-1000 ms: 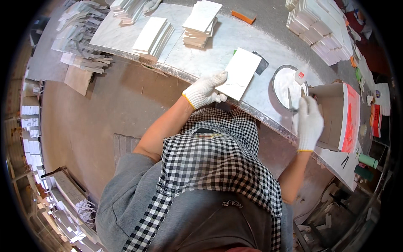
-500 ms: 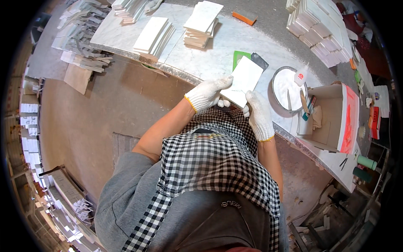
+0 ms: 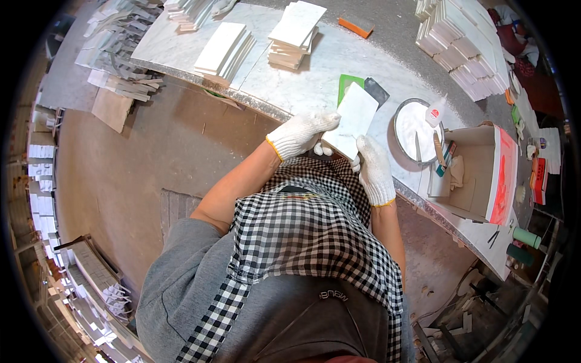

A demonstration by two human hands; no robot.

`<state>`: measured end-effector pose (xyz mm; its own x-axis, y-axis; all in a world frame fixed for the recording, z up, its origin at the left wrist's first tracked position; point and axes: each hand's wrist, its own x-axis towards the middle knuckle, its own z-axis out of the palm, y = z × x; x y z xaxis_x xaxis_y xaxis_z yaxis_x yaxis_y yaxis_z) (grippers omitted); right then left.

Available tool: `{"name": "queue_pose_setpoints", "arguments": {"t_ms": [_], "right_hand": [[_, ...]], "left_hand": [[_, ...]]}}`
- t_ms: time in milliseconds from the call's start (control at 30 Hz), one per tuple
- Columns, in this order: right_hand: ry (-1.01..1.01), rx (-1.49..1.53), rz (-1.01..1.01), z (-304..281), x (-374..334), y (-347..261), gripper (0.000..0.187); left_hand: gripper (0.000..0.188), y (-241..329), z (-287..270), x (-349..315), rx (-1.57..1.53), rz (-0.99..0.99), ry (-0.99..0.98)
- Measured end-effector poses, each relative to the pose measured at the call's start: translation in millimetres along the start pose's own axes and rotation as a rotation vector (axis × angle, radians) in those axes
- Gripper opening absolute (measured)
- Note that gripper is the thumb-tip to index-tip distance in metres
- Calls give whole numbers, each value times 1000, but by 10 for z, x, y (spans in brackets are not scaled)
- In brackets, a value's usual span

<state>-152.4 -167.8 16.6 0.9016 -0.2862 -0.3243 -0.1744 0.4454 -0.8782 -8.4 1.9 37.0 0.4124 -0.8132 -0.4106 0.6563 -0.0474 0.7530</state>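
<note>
A white rectangular tile point(image 3: 352, 118) is held tilted over the near edge of the marble worktop, close to my body. My left hand point(image 3: 305, 132), in a white knit glove with a yellow cuff, grips its left side with the thumb on top. On the lower right edge, my right hand point(image 3: 374, 169) in a matching glove holds it too; its fingertips are partly hidden beneath. Beyond the tile lie a green sheet point(image 3: 347, 85) and a dark grey pad point(image 3: 376, 92), both partly covered by it.
Stacks of white tiles stand on the worktop point(image 3: 260, 85), one pile point(image 3: 297, 25) ahead of me. A round tub of white powder point(image 3: 410, 124), with tools and a squeeze bottle point(image 3: 435, 111), is at right beside an open cardboard box point(image 3: 505, 175). An orange block point(image 3: 356, 27) lies farther back.
The tile has tilted slightly within my hands, and both hands stay on it in nearly the same place. The surroundings have shifted only a little in view.
</note>
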Motion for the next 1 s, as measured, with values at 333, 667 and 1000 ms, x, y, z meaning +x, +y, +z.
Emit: {"name": "queue_pose_setpoints", "arguments": {"t_ms": [333,667,1000], "right_hand": [[69,-320,-59,180,-125,-190,35],[225,-1060,-516,334,-194,231,25],[63,-1190,-652,176,-153,279,23]], "left_hand": [[37,-133,-126,73,127,118,21],[103,67,365,43,901,307,428],[118,41,448,86,914,274,505]]}}
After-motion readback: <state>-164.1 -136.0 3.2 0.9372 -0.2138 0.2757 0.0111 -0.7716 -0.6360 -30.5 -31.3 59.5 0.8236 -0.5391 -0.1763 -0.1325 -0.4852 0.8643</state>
